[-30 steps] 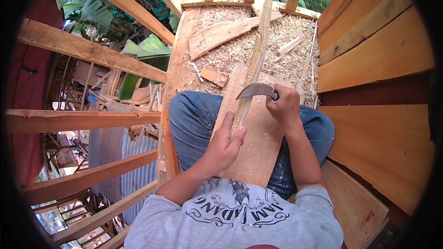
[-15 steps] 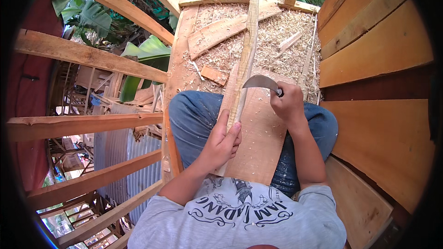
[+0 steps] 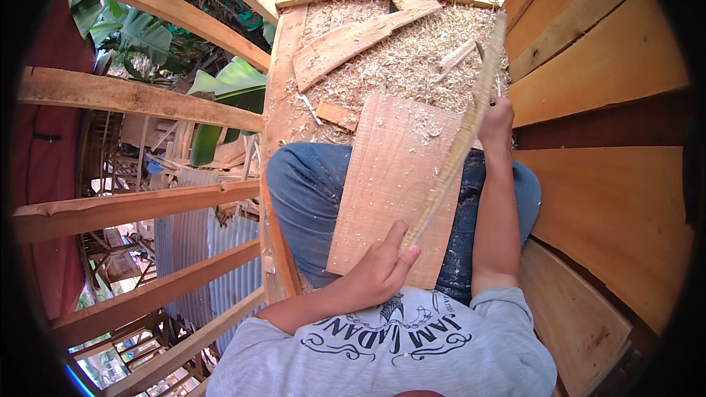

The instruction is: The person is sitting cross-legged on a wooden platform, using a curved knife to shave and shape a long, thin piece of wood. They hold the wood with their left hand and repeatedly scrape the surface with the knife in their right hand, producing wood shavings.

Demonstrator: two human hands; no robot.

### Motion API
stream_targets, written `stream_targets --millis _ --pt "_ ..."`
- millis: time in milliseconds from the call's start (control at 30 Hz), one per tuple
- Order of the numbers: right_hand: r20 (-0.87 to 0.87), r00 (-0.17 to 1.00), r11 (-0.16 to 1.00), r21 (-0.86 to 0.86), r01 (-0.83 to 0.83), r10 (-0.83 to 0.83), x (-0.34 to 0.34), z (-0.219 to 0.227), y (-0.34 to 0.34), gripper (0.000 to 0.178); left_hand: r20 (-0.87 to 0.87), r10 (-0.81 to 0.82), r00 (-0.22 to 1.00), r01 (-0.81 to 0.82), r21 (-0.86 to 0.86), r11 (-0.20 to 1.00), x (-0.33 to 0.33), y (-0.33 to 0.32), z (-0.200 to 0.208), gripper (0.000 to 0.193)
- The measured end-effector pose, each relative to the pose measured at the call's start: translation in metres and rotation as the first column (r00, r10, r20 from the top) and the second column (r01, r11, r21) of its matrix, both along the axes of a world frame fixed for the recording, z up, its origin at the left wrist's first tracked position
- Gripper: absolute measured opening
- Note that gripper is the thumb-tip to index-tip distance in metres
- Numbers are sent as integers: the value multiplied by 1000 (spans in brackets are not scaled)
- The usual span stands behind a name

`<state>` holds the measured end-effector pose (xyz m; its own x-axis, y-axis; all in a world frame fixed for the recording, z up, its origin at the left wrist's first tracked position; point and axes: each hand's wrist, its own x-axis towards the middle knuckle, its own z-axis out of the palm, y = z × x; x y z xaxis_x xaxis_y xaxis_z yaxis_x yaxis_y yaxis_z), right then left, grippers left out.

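Note:
My left hand (image 3: 381,266) is closed around the near end of a long, narrow wooden strip (image 3: 454,158). The strip slants up and away to the right, and its far end rises past the wood shavings. Beyond the strip's right side, my right hand (image 3: 497,126) grips a curved, sickle-like knife (image 3: 493,102). Most of the blade is hidden behind the strip. Across my lap lies a flat wooden board (image 3: 393,176) with a few shavings on it.
Shavings (image 3: 412,55) cover the floor ahead, with a broad plank offcut (image 3: 346,51), a small wood block (image 3: 337,115) and a splintered piece (image 3: 457,54) among them. Wooden rails (image 3: 140,217) stand on the left. A plank wall (image 3: 603,206) closes the right side.
The strip has swung from near upright to a rightward slant, its near end drawn toward my body. My right hand and the knife have moved right and farther away.

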<state>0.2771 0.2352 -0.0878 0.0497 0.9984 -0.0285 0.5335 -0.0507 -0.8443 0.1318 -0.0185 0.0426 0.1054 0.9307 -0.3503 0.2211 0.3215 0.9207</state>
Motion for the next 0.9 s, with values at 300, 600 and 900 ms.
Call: stream_targets --millis 300,600,900 --pt "14 994 994 27 -106 106 -19 31 -27 33 402 398 825 -272 -334 902 -31 14 17 11" --pt "202 893 875 201 -440 402 -49 53 -76 14 94 353 931 -354 -2 935 -32 27 -10 12" --pt "251 961 984 100 -147 118 -31 42 -42 22 -184 189 965 -194 -9 981 -9 24 -2 20"
